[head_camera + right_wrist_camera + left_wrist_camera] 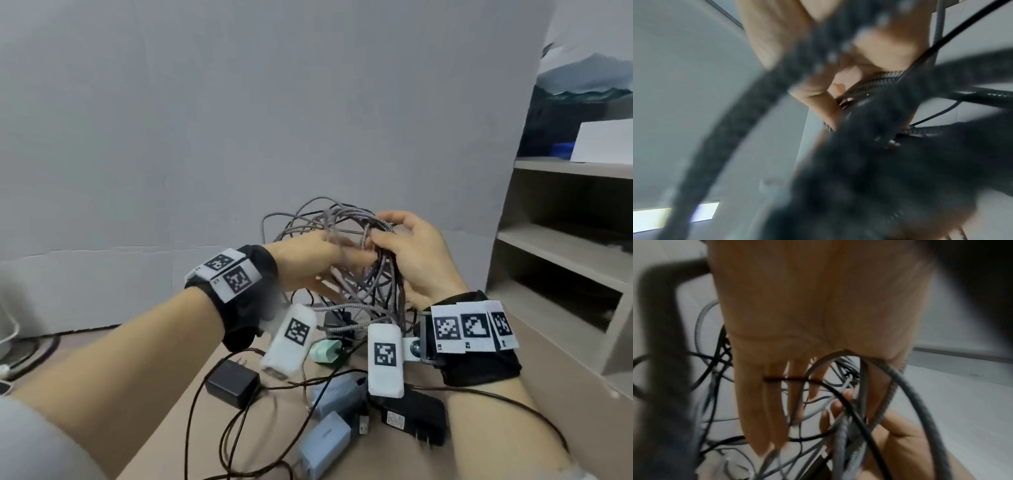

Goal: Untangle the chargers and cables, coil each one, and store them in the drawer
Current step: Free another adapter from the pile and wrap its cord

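- Cables, a grey braided tangle (346, 246), are lifted above the table (534, 346), bunched in the right hand (416, 255), whose fingers and thumb curl round a thick sheaf of strands.
- The left hand (308, 262) reaches into the same knot with fingers straight and spread; in the left-wrist view strands cross over and between the fingers (760, 410), but no pinch shows there.
- Below the hands, the chargers lie loose on the table: a black adapter (232, 383), a green plug (325, 350), two pale blue bricks (323, 443) and a second black adapter (416, 416), thin dark leads (205, 414) trailing between them.
- Progress, as I judge it: early. Nothing looks coiled, the knot is still dense, and no drawer is in view; only open shelves (561, 240) stand to the right.
- The head view alone shows the chargers and shelves. The left-wrist view shows the threaded fingers close up. The right-wrist view is mostly blurred cable, though braided strands (877, 79) pressed against the palm are clear.
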### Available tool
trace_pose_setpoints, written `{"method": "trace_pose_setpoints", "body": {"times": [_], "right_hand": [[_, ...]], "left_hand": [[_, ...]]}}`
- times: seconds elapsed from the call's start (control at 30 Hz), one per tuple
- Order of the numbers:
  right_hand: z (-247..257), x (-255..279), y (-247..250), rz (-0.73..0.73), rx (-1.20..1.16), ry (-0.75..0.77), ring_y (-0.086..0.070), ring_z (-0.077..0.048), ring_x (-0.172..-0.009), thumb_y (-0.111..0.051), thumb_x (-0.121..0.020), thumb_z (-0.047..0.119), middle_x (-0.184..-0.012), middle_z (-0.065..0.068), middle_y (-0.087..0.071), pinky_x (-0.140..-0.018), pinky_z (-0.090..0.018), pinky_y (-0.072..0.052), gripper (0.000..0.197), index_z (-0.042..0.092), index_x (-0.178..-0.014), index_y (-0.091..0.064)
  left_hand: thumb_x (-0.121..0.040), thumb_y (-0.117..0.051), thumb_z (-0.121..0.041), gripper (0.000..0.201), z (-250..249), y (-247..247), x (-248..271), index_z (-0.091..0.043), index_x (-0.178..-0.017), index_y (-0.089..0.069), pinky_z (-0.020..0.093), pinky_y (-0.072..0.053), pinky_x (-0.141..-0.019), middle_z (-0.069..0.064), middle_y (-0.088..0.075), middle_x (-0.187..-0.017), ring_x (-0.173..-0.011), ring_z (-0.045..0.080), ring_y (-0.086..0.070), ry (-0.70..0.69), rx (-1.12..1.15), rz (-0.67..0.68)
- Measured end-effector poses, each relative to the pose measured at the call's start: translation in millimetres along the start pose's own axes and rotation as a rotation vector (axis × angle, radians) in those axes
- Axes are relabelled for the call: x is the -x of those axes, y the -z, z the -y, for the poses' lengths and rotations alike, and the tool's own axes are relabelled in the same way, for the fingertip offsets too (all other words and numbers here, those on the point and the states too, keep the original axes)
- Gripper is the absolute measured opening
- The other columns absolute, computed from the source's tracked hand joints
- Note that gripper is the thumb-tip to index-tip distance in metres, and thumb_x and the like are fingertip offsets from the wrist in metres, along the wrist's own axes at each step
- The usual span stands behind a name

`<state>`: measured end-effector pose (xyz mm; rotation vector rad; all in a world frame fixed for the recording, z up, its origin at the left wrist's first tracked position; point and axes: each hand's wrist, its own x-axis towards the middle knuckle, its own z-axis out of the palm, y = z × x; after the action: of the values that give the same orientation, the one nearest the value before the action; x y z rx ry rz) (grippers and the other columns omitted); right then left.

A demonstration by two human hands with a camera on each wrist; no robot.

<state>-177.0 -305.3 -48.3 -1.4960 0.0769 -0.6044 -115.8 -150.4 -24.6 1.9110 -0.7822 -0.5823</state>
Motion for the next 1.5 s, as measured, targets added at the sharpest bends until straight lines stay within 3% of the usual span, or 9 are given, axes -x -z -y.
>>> {"method": "trace_pose_setpoints", "body": {"times": [0.2, 0.43, 0.63, 0.77, 0.87, 0.97, 1.07, 1.23, 1.5], "right_hand": [[-1.9, 1.7, 0.8, 0.012, 0.047, -0.010, -0.074, -0.036, -0.085, -0.065, -0.092, -0.003, -0.091, -0.018, -0.076, -0.078, -0.051, -0.061, 0.017, 0.009, -0.105, -0.064], [-10.3, -3.0, -5.5, -0.034, 0.125, 0.007, -0.074, -0.028, -0.077, -0.069, -0.088, -0.003, -0.097, -0.019, -0.072, -0.065, -0.044, -0.064, 0.022, 0.011, -0.105, -0.063], [-21.9, -10.6, -4.4, -0.114, 0.434, 0.082, -0.073, -0.028, -0.075, -0.062, -0.082, 0.005, -0.083, -0.005, -0.075, -0.073, -0.051, -0.062, 0.026, 0.028, -0.094, -0.061], [-21.4, -8.3, 3.7, -0.143, 0.479, 0.053, -0.069, -0.016, -0.063, -0.059, -0.087, -0.003, -0.079, -0.004, -0.075, -0.053, -0.030, -0.057, 0.027, 0.020, -0.102, -0.062], [-20.6, -10.1, 4.6, -0.167, 0.424, 0.044, -0.070, -0.013, -0.058, -0.063, -0.085, -0.006, -0.069, 0.000, -0.072, -0.056, -0.039, -0.062, 0.027, 0.018, -0.099, -0.065], [-21.0, -10.6, 5.0, -0.173, 0.408, 0.034, -0.069, -0.014, -0.056, -0.067, -0.082, -0.004, -0.057, 0.005, -0.070, -0.062, -0.050, -0.063, 0.026, 0.021, -0.093, -0.066], [-19.7, -9.6, -0.4, -0.151, 0.383, 0.023, -0.073, -0.023, -0.073, -0.075, -0.076, 0.004, -0.073, -0.001, -0.075, -0.072, -0.050, -0.062, 0.025, 0.023, -0.089, -0.068], [-14.1, -4.2, -7.4, -0.119, 0.350, 0.023, -0.068, -0.021, -0.074, -0.084, -0.070, 0.012, -0.089, -0.007, -0.076, -0.066, -0.038, -0.058, 0.024, 0.022, -0.087, -0.070], [-14.0, -0.3, -8.6, -0.085, 0.297, 0.011, -0.065, -0.014, -0.052, -0.077, -0.079, 0.000, -0.083, -0.012, -0.076, -0.052, -0.025, -0.051, 0.024, 0.015, -0.096, -0.068]], "left_hand": [[-0.091, -0.073, -0.024, 0.014, 25.0, 13.2, 3.6, -0.014, -0.087, -0.064, 0.026, -0.044, -0.062, -0.001, -0.059, -0.081, -0.071, 0.013, -0.053, -0.156, -0.361, -0.043], [-0.093, -0.072, -0.024, 0.017, 17.4, 50.7, 9.3, -0.009, -0.085, -0.068, 0.017, -0.043, -0.055, -0.009, -0.060, -0.064, -0.057, 0.006, -0.051, -0.251, -0.312, -0.280], [-0.093, -0.071, -0.015, 0.013, 27.5, 73.6, -1.7, -0.008, -0.087, -0.062, 0.022, -0.052, -0.058, 0.003, -0.058, -0.072, -0.060, 0.014, -0.061, -0.266, -0.047, -0.558], [-0.093, -0.072, -0.027, 0.017, 57.9, 73.7, -2.7, -0.011, -0.089, -0.067, 0.034, -0.056, -0.078, 0.004, -0.067, -0.083, -0.079, 0.018, -0.063, 0.057, -0.189, -0.354], [-0.092, -0.073, -0.022, 0.021, 64.6, 83.4, 8.3, -0.016, -0.111, -0.069, 0.037, -0.054, -0.094, 0.003, -0.071, -0.111, -0.099, 0.017, -0.066, 0.197, -0.262, -0.174], [-0.095, -0.052, 0.013, 0.037, 42.6, 90.4, 17.6, -0.014, -0.118, -0.064, 0.032, -0.054, -0.089, 0.010, -0.064, -0.128, -0.100, 0.020, -0.065, 0.034, -0.099, -0.347], [-0.091, -0.040, 0.017, 0.043, 2.6, 74.6, 23.6, -0.012, -0.107, -0.068, 0.032, -0.055, -0.086, 0.011, -0.066, -0.114, -0.090, 0.020, -0.063, -0.228, -0.181, -0.528], [-0.092, -0.060, -0.007, 0.017, -15.1, 13.5, 8.3, -0.014, -0.100, -0.074, 0.031, -0.059, -0.076, 0.004, -0.075, -0.089, -0.076, 0.017, -0.071, -0.170, -0.528, -0.137], [-0.100, -0.061, -0.028, 0.025, 21.7, -8.6, -5.5, -0.006, -0.093, -0.072, 0.031, -0.060, -0.082, 0.000, -0.076, -0.087, -0.079, 0.016, -0.071, -0.149, -0.547, -0.040]]}}
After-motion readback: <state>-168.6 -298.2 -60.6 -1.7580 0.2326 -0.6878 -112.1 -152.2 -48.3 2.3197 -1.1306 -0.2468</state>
